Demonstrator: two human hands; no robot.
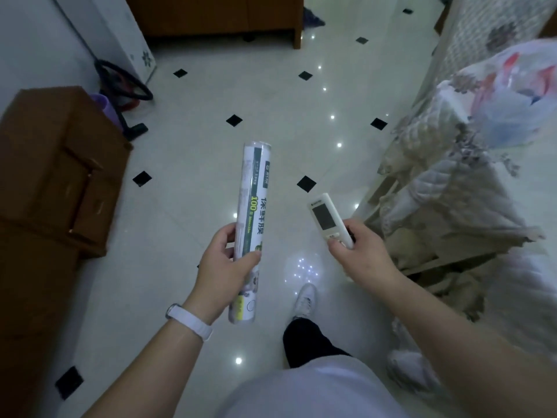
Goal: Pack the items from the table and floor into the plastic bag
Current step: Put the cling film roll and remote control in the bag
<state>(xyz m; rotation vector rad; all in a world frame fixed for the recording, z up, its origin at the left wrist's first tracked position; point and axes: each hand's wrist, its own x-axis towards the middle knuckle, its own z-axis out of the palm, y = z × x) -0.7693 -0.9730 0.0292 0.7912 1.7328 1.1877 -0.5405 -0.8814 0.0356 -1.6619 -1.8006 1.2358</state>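
Note:
My left hand [224,263] grips a long white and green roll of cling film [251,206] near its lower end, holding it upright over the tiled floor. My right hand [360,251] holds a white remote control [327,217] by its lower end, its screen facing up. A translucent plastic bag [512,98] with red print lies on the table at the upper right, well beyond both hands.
A table [446,188] with a patterned cloth stands on the right. Brown cardboard boxes [57,176] fill the left side. A wooden cabinet [217,16] stands at the back, with a vacuum hose [126,86] beside a white appliance. My legs and white shoe [304,300] are below.

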